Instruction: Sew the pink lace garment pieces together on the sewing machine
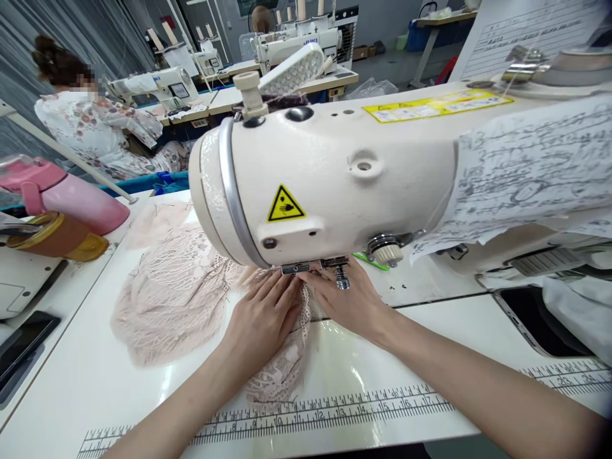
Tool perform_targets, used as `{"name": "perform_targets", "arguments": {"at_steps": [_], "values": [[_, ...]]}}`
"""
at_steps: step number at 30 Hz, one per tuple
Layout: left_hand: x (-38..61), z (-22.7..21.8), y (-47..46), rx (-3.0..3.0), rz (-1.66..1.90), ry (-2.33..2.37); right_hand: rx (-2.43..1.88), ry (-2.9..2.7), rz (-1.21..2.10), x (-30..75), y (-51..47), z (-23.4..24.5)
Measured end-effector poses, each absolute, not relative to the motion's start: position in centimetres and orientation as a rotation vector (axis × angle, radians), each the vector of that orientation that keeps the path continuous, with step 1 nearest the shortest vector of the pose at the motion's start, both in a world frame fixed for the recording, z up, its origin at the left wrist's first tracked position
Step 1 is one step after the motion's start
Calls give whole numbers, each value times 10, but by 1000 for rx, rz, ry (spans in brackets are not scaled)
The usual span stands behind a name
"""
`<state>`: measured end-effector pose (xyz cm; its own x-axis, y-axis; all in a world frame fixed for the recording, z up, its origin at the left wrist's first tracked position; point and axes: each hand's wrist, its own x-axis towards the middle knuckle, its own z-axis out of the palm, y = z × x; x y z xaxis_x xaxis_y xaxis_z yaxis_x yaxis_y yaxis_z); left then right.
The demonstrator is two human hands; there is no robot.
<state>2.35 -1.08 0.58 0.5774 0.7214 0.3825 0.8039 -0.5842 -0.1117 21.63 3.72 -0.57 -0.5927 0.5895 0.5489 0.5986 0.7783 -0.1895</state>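
A pale pink lace fabric (176, 293) lies bunched to the left of the sewing machine's (325, 166) needle area. Its scalloped edge runs under my left hand (262, 312) and down toward the ruler marks. That hand rests flat on the lace, fingers stretched forward beside the presser foot area. From the other side my right hand (351, 299) reaches in, its visible fingers stretched left to the lace by the needle. The machine head and a metal screw cover part of those fingers. The needle itself is hidden.
Ruler marks (344, 411) run along the table's front. A phone (540, 322) lies at right, another phone (29, 347) at left. Near the left edge are a pink bottle (90, 197) and an amber cup (57, 236). A person (95, 127) sits beyond, by other sewing machines.
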Motion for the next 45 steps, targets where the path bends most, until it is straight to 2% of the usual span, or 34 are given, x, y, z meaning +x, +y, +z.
{"name": "perform_targets", "arguments": {"at_steps": [3, 7, 13, 15, 18, 21, 24, 28, 31, 36, 40, 45], "values": [[24, 4, -11, -2537, -420, -1262, -955, -2347, -236, 216, 34, -2], [25, 8, -11, -2542, -409, -1275, -922, -2356, -311, 218, 33, 2], [15, 54, -37, -2801, -311, -1215, -440, -2456, -16, 220, 36, -3], [10, 62, -57, -2903, -262, -1025, -373, -2484, 75, 220, 35, -5], [6, 55, -86, -2795, -180, -749, -365, -2505, 154, 220, 34, -6], [4, 38, -104, -2696, -177, -723, -342, -2501, 221, 221, 34, -6], [2, 36, -107, -2668, -339, -975, -316, -2468, 297, 222, 36, -4], [-3, 62, -94, -2655, -569, -1736, -245, -2409, 330, 222, 37, 0], [-3, 80, -78, -2717, -596, -1881, -240, -2385, 224, 222, 38, 0], [10, 65, -47, -2942, -333, -1437, -225, -2328, 68, 223, 37, 0], [21, 39, -32, -2728, -493, -1064, -232, -2406, 17, 226, 35, 4], [23, 27, -35, -2603, -586, -955, -309, -2484, 74, 226, 36, 7]]}}
